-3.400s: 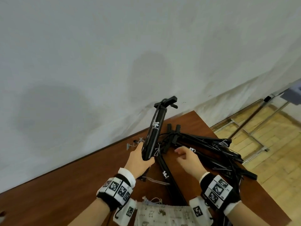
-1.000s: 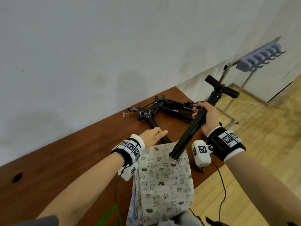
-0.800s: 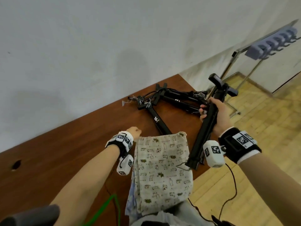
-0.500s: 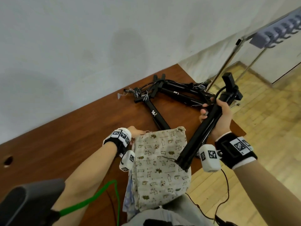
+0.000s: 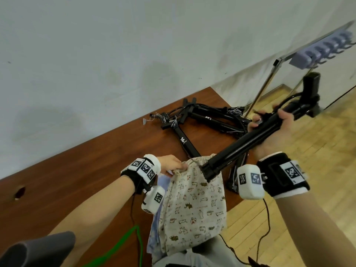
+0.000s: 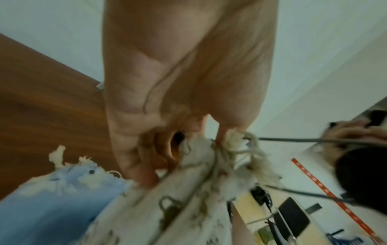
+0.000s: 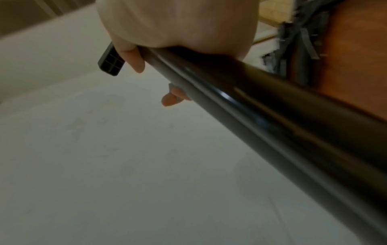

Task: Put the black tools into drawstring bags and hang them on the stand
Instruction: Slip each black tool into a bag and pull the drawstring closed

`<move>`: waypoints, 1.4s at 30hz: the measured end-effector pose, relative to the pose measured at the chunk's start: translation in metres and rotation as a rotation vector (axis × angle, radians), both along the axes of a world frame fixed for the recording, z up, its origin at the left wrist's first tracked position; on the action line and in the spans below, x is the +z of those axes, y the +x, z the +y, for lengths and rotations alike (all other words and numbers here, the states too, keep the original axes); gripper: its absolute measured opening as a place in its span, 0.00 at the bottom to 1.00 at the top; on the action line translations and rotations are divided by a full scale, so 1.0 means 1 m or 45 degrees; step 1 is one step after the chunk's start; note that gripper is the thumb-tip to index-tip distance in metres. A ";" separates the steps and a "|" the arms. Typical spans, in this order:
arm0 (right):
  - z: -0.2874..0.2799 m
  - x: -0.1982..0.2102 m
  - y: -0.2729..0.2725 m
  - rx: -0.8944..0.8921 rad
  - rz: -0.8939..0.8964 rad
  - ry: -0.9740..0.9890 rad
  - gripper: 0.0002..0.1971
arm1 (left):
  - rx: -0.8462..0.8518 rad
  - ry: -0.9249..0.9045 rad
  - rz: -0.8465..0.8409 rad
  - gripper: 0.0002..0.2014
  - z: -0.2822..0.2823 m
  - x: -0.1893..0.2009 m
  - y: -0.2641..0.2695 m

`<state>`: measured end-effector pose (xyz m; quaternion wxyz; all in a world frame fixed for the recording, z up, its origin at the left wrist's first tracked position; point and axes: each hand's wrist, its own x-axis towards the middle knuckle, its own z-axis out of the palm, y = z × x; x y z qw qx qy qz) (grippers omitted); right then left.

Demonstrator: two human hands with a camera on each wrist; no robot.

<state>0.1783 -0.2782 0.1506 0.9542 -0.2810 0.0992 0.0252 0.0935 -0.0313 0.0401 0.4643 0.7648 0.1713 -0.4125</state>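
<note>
Brown wooden table (image 5: 57,182), with a small dark hole (image 5: 19,192) near its left end. Pale grey-white wall (image 5: 115,54) behind it, marked with faint stains. Light wood-plank floor (image 5: 317,151) to the right. Green cord (image 5: 123,241) at the near table edge. Thin black cable (image 5: 266,218) hanging over the floor. Grey rounded object (image 5: 38,251) in the lower left corner, blurred.
</note>
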 end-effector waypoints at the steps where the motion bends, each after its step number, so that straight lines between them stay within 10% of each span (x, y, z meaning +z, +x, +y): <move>1: 0.007 -0.011 -0.008 0.034 0.053 -0.004 0.06 | -0.096 0.109 -0.098 0.11 -0.003 0.000 -0.005; 5: 0.031 -0.062 -0.039 0.115 0.350 0.128 0.06 | -0.453 0.753 -0.512 0.10 -0.010 0.005 -0.026; 10: 0.041 -0.102 -0.062 0.324 0.587 0.231 0.27 | -0.263 0.588 -0.471 0.08 0.006 0.017 -0.039; 15: 0.034 -0.105 -0.076 0.400 0.661 0.258 0.10 | -0.119 0.797 -0.413 0.12 0.013 -0.003 -0.057; 20: 0.013 -0.104 -0.079 0.436 0.769 0.261 0.27 | 0.280 0.659 -0.467 0.08 0.009 -0.038 -0.062; 29: -0.020 -0.094 -0.076 0.294 0.710 0.406 0.28 | 0.347 0.780 -0.302 0.24 0.013 -0.048 -0.026; 42: -0.029 -0.083 -0.072 0.304 0.785 0.161 0.21 | 0.007 0.707 -0.253 0.17 0.034 -0.061 -0.019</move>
